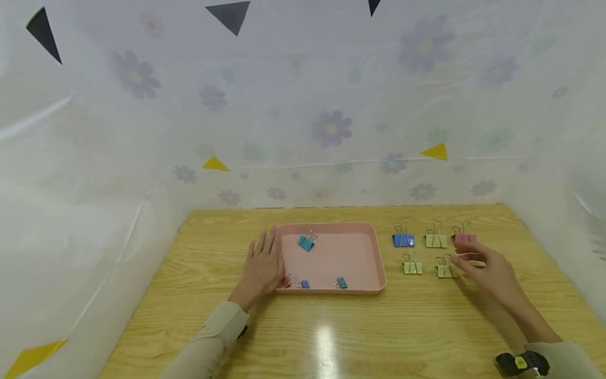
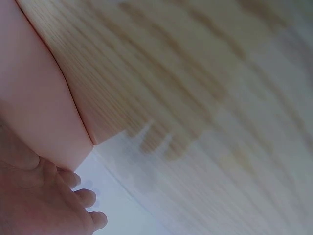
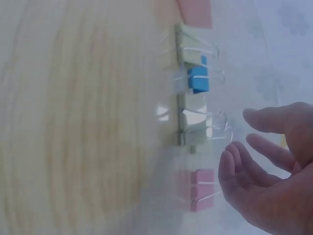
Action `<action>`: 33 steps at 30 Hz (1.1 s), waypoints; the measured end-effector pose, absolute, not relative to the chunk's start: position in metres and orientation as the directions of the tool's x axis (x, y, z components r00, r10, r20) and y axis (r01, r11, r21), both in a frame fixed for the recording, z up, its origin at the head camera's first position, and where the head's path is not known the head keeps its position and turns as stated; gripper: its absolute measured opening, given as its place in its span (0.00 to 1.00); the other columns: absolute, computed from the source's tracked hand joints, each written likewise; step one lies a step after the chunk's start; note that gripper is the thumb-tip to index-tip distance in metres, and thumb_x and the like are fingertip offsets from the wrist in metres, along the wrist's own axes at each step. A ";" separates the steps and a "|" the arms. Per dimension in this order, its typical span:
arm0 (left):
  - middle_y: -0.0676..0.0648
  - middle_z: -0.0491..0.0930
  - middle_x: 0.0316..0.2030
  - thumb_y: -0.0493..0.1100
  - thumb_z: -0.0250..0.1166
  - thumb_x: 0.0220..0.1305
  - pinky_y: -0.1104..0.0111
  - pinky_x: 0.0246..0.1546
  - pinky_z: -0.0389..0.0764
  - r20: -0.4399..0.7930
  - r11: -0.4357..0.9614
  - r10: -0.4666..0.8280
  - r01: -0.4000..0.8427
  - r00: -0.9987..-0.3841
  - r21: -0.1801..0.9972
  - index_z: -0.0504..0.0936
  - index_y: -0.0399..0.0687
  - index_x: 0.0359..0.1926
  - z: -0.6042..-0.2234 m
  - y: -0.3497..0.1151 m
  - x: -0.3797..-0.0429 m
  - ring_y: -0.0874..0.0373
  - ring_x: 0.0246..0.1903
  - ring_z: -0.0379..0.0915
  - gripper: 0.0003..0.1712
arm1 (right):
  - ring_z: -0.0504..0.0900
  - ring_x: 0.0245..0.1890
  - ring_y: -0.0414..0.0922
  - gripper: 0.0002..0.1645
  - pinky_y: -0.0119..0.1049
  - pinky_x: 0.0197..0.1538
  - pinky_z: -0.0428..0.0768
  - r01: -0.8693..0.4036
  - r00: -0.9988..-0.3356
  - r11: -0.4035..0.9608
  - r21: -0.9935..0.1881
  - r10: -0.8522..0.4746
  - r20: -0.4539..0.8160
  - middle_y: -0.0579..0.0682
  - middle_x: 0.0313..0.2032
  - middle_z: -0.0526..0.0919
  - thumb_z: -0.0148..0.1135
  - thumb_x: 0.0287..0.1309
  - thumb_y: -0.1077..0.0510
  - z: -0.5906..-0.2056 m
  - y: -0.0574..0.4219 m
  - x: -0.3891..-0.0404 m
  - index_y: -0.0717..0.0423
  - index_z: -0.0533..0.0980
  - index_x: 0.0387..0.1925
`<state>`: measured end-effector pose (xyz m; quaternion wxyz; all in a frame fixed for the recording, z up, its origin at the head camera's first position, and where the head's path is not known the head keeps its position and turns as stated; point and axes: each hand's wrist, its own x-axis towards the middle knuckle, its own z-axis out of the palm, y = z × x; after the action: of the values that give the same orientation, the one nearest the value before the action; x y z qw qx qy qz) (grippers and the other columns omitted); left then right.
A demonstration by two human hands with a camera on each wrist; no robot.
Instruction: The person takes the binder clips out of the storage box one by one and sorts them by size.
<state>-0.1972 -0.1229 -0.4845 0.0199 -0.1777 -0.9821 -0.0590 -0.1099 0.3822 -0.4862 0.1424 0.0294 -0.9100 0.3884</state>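
My left hand (image 1: 263, 266) lies with straight fingers along the left edge of a pink tray (image 1: 379, 263); in the left wrist view its fingertips show beside the tray wall (image 2: 58, 103). Inside the tray are a teal binder clip (image 1: 306, 242) near the back and, along the front, a red clip (image 1: 286, 281), a small blue clip (image 1: 305, 284) and another teal clip (image 1: 342, 282). Thumb and fingers apart, my right hand (image 1: 490, 271) hovers by a pale green binder clip (image 1: 445, 270). The right wrist view shows its fingertips near that clip's wire handles, nothing between them.
Right of the tray, a blue binder clip (image 1: 403, 240), a pale green clip (image 1: 435, 240) and a pink clip (image 1: 464, 238) stand in the back row. Another pale green clip (image 1: 412, 268) is in front. White patterned sheeting (image 1: 303, 105) surrounds the wooden table (image 1: 284, 337).
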 end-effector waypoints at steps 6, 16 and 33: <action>0.41 0.44 0.81 0.48 0.39 0.81 0.43 0.76 0.44 0.049 0.934 0.344 0.347 -0.938 0.090 0.47 0.39 0.82 -0.487 -0.124 -0.199 0.40 0.79 0.40 0.35 | 0.77 0.41 0.20 0.23 0.17 0.39 0.78 -0.255 -0.934 0.641 -0.724 0.030 0.356 0.30 0.45 0.81 0.69 0.65 0.61 -0.475 0.364 -0.111 0.64 0.78 0.59; 0.40 0.45 0.81 0.47 0.40 0.81 0.43 0.76 0.45 0.050 0.934 0.342 0.345 -0.938 0.091 0.49 0.38 0.81 -0.485 -0.123 -0.198 0.40 0.79 0.41 0.35 | 0.79 0.44 0.26 0.21 0.20 0.42 0.80 -0.327 -0.927 0.572 -0.752 -0.041 0.372 0.36 0.47 0.81 0.68 0.65 0.64 -0.461 0.320 -0.112 0.61 0.79 0.59; 0.40 0.45 0.81 0.47 0.40 0.81 0.42 0.76 0.46 0.052 0.932 0.346 0.349 -0.937 0.098 0.48 0.38 0.81 -0.484 -0.122 -0.201 0.40 0.79 0.41 0.35 | 0.82 0.48 0.48 0.27 0.28 0.45 0.84 -0.416 -0.903 0.451 -0.790 -0.105 0.416 0.60 0.54 0.80 0.69 0.63 0.67 -0.459 0.251 -0.132 0.62 0.76 0.64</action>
<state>-0.2010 -0.1225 -0.4843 0.0171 -0.1768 -0.9827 -0.0527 -0.1322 0.2512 -0.4588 0.1554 0.1555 -0.8375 0.5003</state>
